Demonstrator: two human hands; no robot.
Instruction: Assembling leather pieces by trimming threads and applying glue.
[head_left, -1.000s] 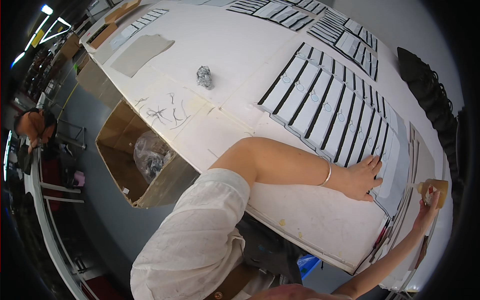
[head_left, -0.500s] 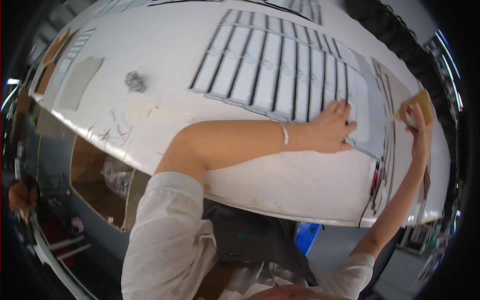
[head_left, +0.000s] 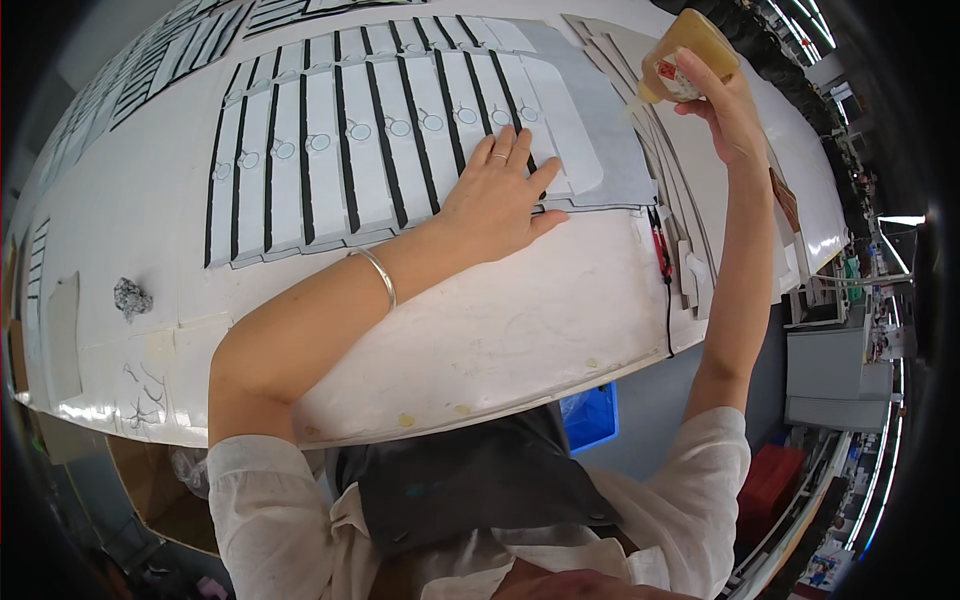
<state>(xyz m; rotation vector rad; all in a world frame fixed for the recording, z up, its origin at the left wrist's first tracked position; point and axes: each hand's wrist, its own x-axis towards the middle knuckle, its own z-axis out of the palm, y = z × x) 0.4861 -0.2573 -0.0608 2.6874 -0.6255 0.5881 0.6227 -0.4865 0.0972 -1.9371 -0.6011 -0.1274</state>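
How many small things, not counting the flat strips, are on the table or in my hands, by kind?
Amber squeeze bottle, held in the right hand: 1
Crumpled grey wad: 1
Red-handled tool: 1
Total: 3

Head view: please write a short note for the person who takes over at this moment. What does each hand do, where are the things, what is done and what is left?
Left hand: flat, palm down, pressing on the row of white strips near their right end.
Right hand: raised above the table's right side, holding an amber glue bottle tilted, nozzle pointing down-left.
Things: strips lie side by side on the white table, each with a small ring mark; a grey sheet lies right of them; red-handled scissors near the front edge; a crumpled ball far left.
Done: strips laid out.
Left: whether glue is already on them cannot be seen.
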